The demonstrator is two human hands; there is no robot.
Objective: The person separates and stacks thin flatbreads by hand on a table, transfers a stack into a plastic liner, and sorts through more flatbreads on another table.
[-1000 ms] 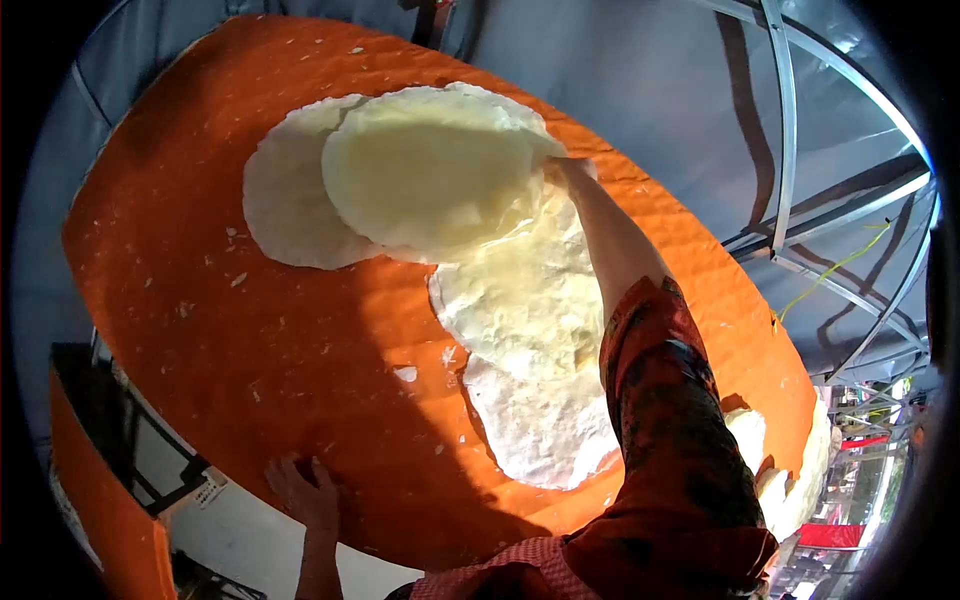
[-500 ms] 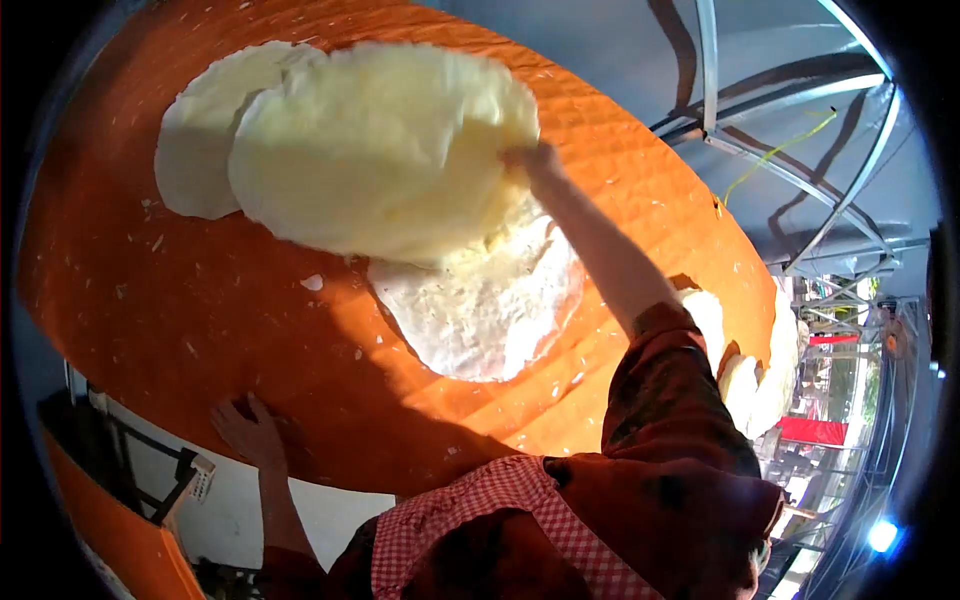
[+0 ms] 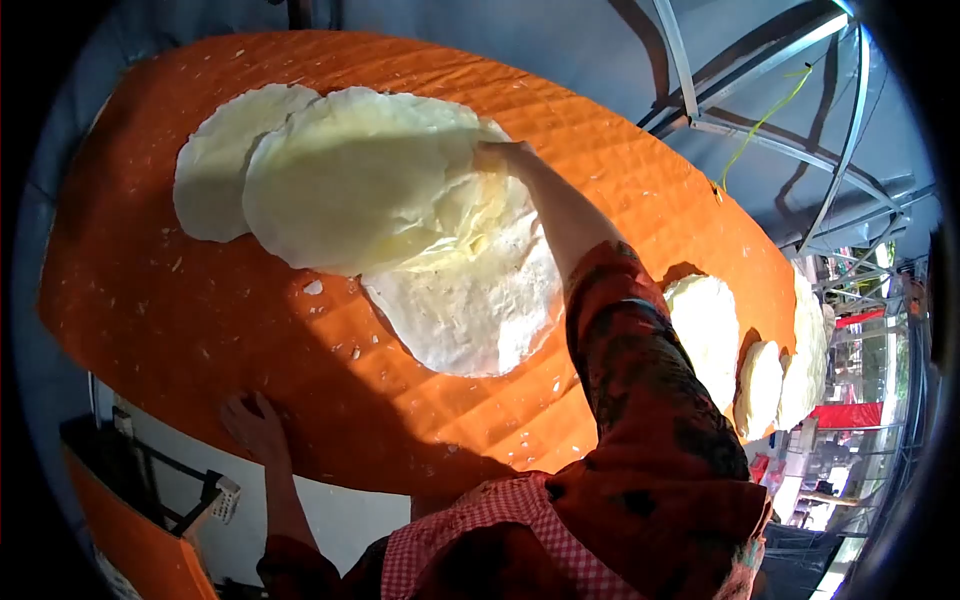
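Observation:
A large thin pale dough sheet [image 3: 350,180] lies on the orange table [image 3: 200,320], its right part wrinkled. My right hand [image 3: 503,160] is closed on its upper right edge. Under its left side shows another thin sheet [image 3: 212,175]. Below and to the right, partly covered by the large sheet, is a whiter, sunlit sheet [image 3: 470,325]. My left hand [image 3: 256,425] rests on the table's near edge at the lower left, its fingers apart, holding nothing.
More pale rounds [image 3: 702,330] and small thick discs [image 3: 762,388] sit at the table's right end. Crumbs dot the orange surface. Metal frame bars [image 3: 780,140] and a yellow cord [image 3: 765,118] are beyond the far edge.
The large sheet, blurred and lifted before, now lies down over the others, with my right hand still at its edge. The view has shifted slightly. My left hand stays at the table edge.

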